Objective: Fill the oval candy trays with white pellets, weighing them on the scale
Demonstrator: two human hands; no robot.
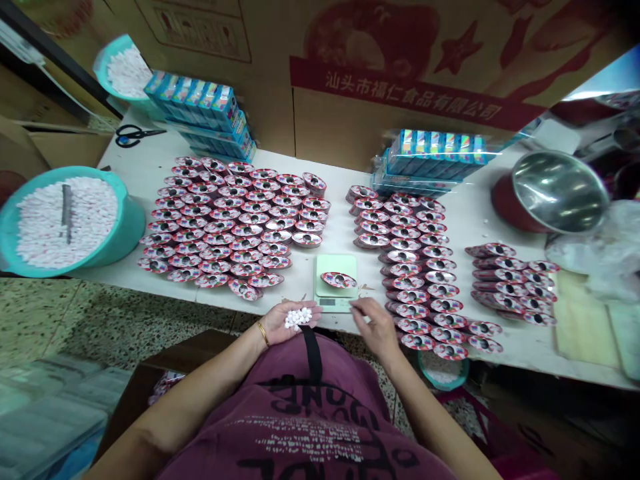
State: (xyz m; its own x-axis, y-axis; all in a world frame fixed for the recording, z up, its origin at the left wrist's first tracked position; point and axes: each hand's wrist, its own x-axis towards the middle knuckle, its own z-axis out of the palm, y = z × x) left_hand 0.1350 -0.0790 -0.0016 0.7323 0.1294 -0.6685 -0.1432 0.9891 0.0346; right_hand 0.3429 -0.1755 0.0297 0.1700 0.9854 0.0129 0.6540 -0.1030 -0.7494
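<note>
My left hand (280, 323) lies palm up at the table's front edge, cupping a small heap of white candies (297, 318). Just right of it stands a pale green digital scale (336, 305). On the scale's pan rests one oval red-and-white pouch (339, 280) with a dark round hole in its top. My right hand (376, 328) is at the scale's lower right corner, fingers loosely bent and apart, with nothing visible in them. Whether its fingertips touch the scale I cannot tell. Rows of similar pouches (233, 227) stand to the left, and more pouches (407, 283) to the right.
A turquoise tub (127, 220) of white candies with a grey tool sits at the left. Scissors (131, 136), blue box stacks (200, 100) and a large carton (345, 127) are behind. A steel bowl (560, 193) and plastic bags (600, 253) occupy the right.
</note>
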